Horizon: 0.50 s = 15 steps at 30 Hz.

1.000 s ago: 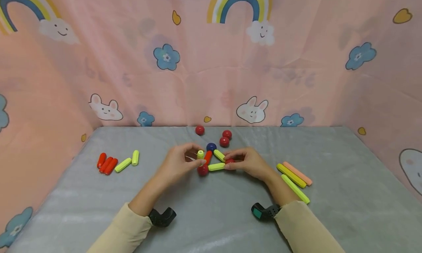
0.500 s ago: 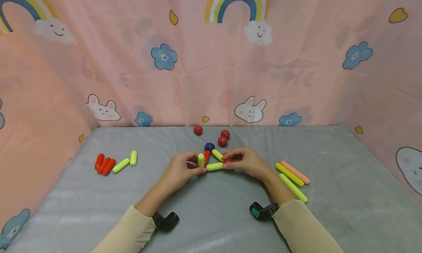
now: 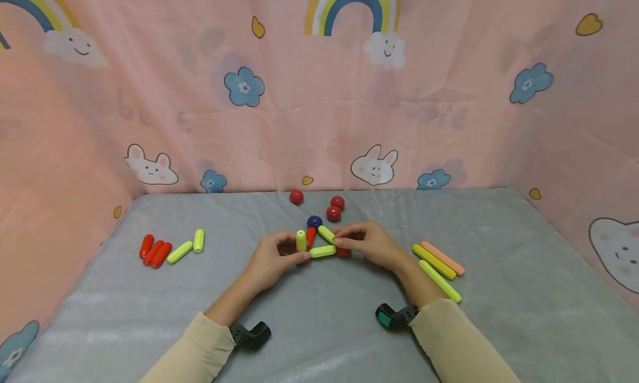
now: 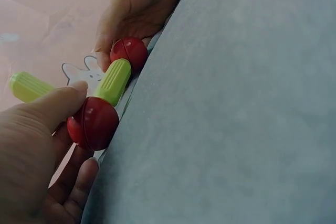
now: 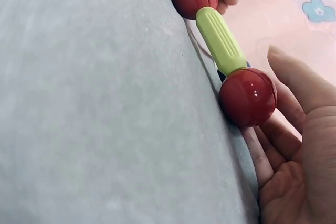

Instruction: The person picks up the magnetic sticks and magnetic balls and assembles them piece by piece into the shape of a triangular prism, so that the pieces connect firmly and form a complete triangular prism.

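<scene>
On the table a triangle of magnetic-toy-like rods and balls lies between the hands: a red rod (image 3: 310, 237), a yellow-green rod (image 3: 326, 234) and a front yellow-green rod (image 3: 323, 252), with a blue ball (image 3: 314, 221) at the far corner. My left hand (image 3: 272, 259) grips the left red ball (image 4: 94, 123), thumb across the base of an upright yellow-green rod (image 3: 301, 240). My right hand (image 3: 371, 246) is at the right red ball (image 5: 248, 97); its thumb stands off the ball, with loosely bent fingers behind it.
Loose red rods (image 3: 153, 252) and two short yellow-green rods (image 3: 180, 252) lie at the left. Longer rods, orange (image 3: 442, 258), yellow (image 3: 434, 261) and yellow-green (image 3: 440, 281), lie beside the right forearm. Red balls (image 3: 333, 213) sit near the back edge. A patterned pink curtain (image 3: 299, 127) surrounds the table.
The left hand brought the upright rod down over the left red ball, then held there. The right thumb has lifted from the right red ball, uncovering more of it. The head view shifted slightly.
</scene>
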{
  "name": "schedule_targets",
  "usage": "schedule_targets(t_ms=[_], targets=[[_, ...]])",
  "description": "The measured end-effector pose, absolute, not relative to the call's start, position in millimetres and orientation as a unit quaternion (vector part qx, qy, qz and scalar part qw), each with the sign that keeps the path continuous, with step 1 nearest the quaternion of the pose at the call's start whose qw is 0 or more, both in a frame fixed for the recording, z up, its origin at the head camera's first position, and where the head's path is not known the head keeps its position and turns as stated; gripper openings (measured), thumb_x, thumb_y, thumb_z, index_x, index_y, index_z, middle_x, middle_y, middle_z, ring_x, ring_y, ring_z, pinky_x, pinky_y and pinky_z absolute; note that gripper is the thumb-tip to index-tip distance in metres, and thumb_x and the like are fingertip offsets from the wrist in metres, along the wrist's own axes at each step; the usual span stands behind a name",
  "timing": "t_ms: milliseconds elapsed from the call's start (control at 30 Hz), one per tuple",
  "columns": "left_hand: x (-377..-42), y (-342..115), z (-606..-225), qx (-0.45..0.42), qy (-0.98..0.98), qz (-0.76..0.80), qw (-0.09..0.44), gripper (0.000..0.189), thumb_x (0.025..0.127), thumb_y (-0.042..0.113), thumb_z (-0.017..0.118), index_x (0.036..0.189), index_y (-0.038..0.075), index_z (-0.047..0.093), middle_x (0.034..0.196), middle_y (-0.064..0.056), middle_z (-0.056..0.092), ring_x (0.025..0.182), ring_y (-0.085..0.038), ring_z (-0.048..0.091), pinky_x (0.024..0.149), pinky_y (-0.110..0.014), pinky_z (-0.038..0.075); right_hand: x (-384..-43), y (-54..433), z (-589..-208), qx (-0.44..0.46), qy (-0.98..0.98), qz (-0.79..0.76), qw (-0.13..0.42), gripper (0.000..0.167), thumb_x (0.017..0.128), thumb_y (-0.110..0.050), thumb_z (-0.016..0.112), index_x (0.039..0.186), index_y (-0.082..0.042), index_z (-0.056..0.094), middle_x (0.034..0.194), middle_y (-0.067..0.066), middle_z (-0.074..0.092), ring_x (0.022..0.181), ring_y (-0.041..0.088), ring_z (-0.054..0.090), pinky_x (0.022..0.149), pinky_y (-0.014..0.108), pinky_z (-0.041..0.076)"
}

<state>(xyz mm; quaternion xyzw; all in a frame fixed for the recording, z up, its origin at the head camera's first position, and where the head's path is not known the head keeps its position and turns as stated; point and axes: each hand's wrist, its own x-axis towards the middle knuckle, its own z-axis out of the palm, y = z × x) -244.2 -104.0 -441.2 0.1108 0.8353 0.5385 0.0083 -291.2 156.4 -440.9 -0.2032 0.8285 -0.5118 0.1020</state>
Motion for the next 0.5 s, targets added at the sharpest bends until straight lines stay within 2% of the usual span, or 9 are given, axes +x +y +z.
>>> schedule_targets(t_ms=[133, 233, 333, 400, 500], targets=[[-244, -104, -441, 0.120, 0.834, 0.538, 0.006, 0.027, 0.085, 0.018, 0.082, 0.109, 0.008, 0.073, 0.103, -0.007, 0.074, 0.084, -0.013, 0.064, 0.076, -0.022, 0.054, -290, 153, -440, -0.182, 0.838, -0.508, 0.079, 0.026, 0.097, -0.029, 0.069, 0.113, -0.011, 0.076, 0.120, 0.007, 0.074, 0.106, 0.018, 0.063, 0.093, 0.030, 0.051], [-245, -104, -441, 0.124, 0.833, 0.539, 0.005, 0.026, 0.085, 0.017, 0.082, 0.108, 0.008, 0.073, 0.104, -0.008, 0.074, 0.084, -0.013, 0.064, 0.077, -0.022, 0.054, -290, 148, -442, -0.163, 0.850, -0.501, 0.013, 0.023, 0.098, -0.028, 0.067, 0.109, -0.009, 0.076, 0.106, 0.008, 0.075, 0.094, 0.019, 0.062, 0.084, 0.028, 0.052], [-245, -104, -442, 0.123, 0.833, 0.540, 0.006, 0.026, 0.086, 0.016, 0.081, 0.109, 0.007, 0.073, 0.104, -0.008, 0.073, 0.085, -0.013, 0.063, 0.077, -0.022, 0.053, -289, 144, -443, -0.156, 0.861, -0.479, -0.074, 0.019, 0.097, -0.024, 0.069, 0.106, -0.008, 0.076, 0.097, 0.009, 0.075, 0.088, 0.019, 0.066, 0.080, 0.027, 0.055], [-245, -104, -442, 0.121, 0.831, 0.542, 0.008, 0.026, 0.086, 0.015, 0.081, 0.109, 0.007, 0.073, 0.104, -0.008, 0.073, 0.085, -0.013, 0.063, 0.077, -0.021, 0.053, -289, 143, -444, -0.170, 0.864, -0.459, -0.118, 0.020, 0.096, -0.020, 0.069, 0.110, -0.007, 0.074, 0.099, 0.011, 0.074, 0.085, 0.022, 0.069, 0.077, 0.032, 0.058], [-244, -104, -442, 0.123, 0.830, 0.545, 0.010, 0.026, 0.086, 0.014, 0.081, 0.110, 0.007, 0.073, 0.104, -0.009, 0.073, 0.085, -0.013, 0.063, 0.076, -0.021, 0.053, -288, 142, -445, -0.196, 0.874, -0.422, -0.138, 0.032, 0.094, -0.019, 0.070, 0.125, -0.011, 0.069, 0.122, 0.012, 0.070, 0.102, 0.027, 0.069, 0.084, 0.041, 0.059]])
